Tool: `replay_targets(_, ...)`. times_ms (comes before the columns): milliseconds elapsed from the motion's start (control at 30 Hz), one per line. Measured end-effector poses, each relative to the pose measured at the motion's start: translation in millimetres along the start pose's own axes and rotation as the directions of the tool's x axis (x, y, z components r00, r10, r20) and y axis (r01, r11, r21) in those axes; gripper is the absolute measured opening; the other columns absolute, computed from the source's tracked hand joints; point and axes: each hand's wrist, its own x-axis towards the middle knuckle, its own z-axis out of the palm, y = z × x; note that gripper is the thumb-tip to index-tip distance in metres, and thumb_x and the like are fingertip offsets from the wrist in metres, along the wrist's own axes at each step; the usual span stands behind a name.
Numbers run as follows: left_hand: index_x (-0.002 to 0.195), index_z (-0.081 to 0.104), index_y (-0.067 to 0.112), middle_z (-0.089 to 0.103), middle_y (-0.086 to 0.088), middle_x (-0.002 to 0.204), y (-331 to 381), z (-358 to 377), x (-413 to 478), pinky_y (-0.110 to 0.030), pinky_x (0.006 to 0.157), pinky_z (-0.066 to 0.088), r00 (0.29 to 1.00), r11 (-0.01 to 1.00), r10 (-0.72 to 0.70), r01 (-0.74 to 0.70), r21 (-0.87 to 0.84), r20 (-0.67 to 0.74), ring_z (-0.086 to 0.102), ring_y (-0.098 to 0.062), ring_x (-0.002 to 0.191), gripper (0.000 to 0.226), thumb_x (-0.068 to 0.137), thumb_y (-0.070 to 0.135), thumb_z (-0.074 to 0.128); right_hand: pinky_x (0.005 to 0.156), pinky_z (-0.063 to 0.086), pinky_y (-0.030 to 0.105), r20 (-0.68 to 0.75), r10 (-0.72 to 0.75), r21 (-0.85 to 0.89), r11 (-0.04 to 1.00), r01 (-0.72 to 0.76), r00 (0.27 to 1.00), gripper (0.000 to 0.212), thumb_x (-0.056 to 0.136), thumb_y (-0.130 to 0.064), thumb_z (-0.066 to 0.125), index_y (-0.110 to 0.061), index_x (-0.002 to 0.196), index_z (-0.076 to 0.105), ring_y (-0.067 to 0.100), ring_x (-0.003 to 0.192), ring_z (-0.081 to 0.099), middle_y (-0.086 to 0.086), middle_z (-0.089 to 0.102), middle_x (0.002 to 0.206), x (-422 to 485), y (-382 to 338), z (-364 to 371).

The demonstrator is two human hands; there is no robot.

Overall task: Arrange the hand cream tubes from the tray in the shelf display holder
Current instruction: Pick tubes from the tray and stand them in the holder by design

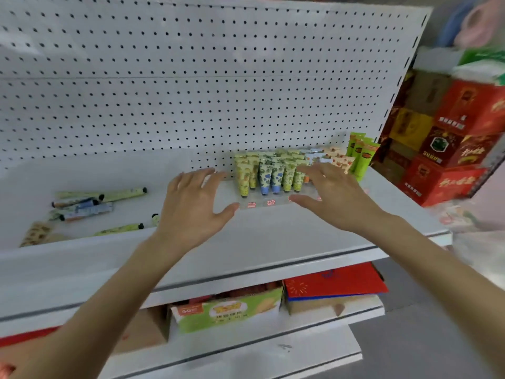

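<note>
Down at the bottom middle of the frame, a lower shelf (246, 348) with a green box (229, 310) and a flat red card (333, 283) beside it. Just above, two bare arms reaching up from the bottom corners over the white top shelf (273, 242).

Left hand (191, 206) in the middle of the frame, palm down, fingers straight and spread apart, holding nothing. Thumb tip right next to the front left corner of the clear display holder (262, 202). Touching or not, hard to tell.

Right hand (338, 198) just right of the middle, palm down too, fingers spread apart, holding nothing. Hovering at the right part of the holder and hiding some of it. Thumb close along the holder's front edge. Touching or not, hard to tell.

Between the two hands, hand cream tubes (270, 173) standing in rows in the holder, caps down. Yellow-green ones, and some with blue flowers. Little red labels on the holder's front.

Over at the middle left, loose tubes (90, 203) lying flat on the same top shelf, well apart from the holder.

Behind the right hand, tall green tubes (360, 154) standing near the shelf's right end. Behind everything, a white peg wall (191, 77) full of small holes. At the right edge, stacked red boxes (451, 149).
</note>
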Motion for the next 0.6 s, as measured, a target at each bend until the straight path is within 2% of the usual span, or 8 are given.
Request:
replay_targets(233, 0.133, 0.054, 0.02, 0.057, -0.007, 0.131, -73.1, -69.5, -48.3, -0.046, 0.103, 0.036, 0.999, 0.997, -0.053, 0.052, 0.06, 0.01, 0.054, -0.032, 0.116, 0.077, 0.077, 0.067, 0.029, 0.111, 0.021, 0.043, 0.05, -0.042, 0.092, 0.995, 0.037, 0.998, 0.07, 0.089, -0.061, 0.04, -0.024, 0.147, 0.026, 0.024, 0.139, 0.025, 0.005, 0.03, 0.149, -7.0, -92.8, -6.9)
replay_targets(300, 0.134, 0.054, 0.019, 0.057, -0.006, 0.13, -104.2, -79.8, -57.3, -0.045, 0.104, 0.034, 0.996, 0.995, -0.084, 0.083, 0.058, 0.015, 0.054, -0.032, 0.116, 0.078, 0.077, 0.067, 0.029, 0.111, 0.024, 0.043, 0.037, -0.052, 0.133, 0.99, 0.047, 0.998, 0.07, 0.089, -0.061, 0.042, -0.023, 0.146, 0.028, 0.024, 0.138, 0.026, 0.005, 0.031, 0.148, 5.3, -121.7, -4.9)
replay_targets(433, 0.133, 0.054, 0.019, 0.06, -0.003, 0.126, -182.8, -86.6, -72.5, -0.044, 0.102, 0.038, 0.992, 0.989, -0.126, 0.126, 0.075, -0.002, 0.058, -0.029, 0.108, 0.075, 0.079, 0.068, 0.032, 0.11, 0.026, 0.037, 0.1, -0.067, 0.209, 0.977, 0.045, 0.993, 0.068, 0.088, -0.061, 0.044, -0.025, 0.144, 0.03, 0.023, 0.138, 0.026, 0.004, 0.032, 0.147, 40.0, -184.6, 19.9)
replay_targets(500, 0.133, 0.053, 0.02, 0.06, -0.003, 0.126, -228.5, -86.4, -77.9, -0.042, 0.101, 0.037, 0.987, 0.984, -0.16, 0.159, 0.081, 0.006, 0.057, -0.028, 0.11, 0.076, 0.079, 0.069, 0.032, 0.111, 0.028, 0.038, 0.118, -0.082, 0.246, 0.968, 0.051, 0.99, 0.069, 0.087, -0.062, 0.044, -0.026, 0.144, 0.03, 0.024, 0.137, 0.027, 0.005, 0.034, 0.145, 64.3, -217.2, 40.8)
replay_targets(600, 0.138, 0.046, 0.024, 0.053, 0.0, 0.136, -297.6, -85.6, -87.7, -0.04, 0.104, 0.034, 0.968, 0.969, -0.239, 0.233, 0.084, 0.069, 0.05, -0.025, 0.123, 0.077, 0.079, 0.071, 0.031, 0.108, 0.031, 0.038, 0.168, -0.095, 0.297, 0.954, 0.041, 0.981, 0.068, 0.088, -0.061, 0.044, -0.026, 0.144, 0.03, 0.023, 0.133, 0.032, 0.006, 0.035, 0.143, 103.2, -266.5, 76.1)
